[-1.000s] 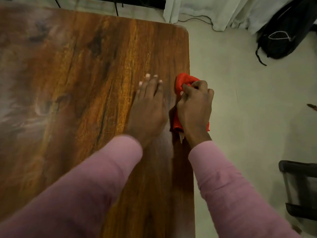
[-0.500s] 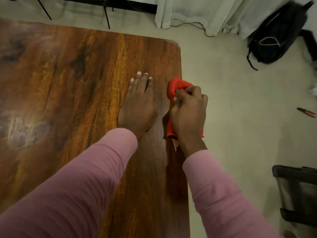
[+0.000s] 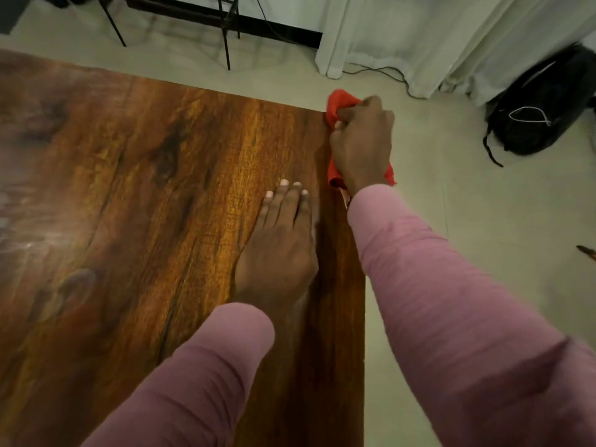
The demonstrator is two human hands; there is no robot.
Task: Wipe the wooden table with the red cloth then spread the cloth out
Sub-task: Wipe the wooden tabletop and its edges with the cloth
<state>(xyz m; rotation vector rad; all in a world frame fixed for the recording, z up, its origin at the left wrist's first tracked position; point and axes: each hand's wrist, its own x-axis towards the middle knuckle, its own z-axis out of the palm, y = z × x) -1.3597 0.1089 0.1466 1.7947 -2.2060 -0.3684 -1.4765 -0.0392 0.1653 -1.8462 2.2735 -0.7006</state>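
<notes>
1 cloth (image 3: 337, 105) lengthwise along tbl edge (image 3: 362, 317)

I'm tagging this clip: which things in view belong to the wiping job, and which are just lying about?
Job:
red cloth, bunched in the right hand at the far right corner
wooden table
left hand, flat on the table

Lying about:
black backpack on the floor
white curtain
black cable by its hem

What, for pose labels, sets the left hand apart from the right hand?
The left hand lies flat, fingers straight; the right hand is curled. The left hand holds nothing; the right hand grips the red cloth. The left hand rests on the table; the right hand is at its far corner. Both have pink sleeves.
</notes>
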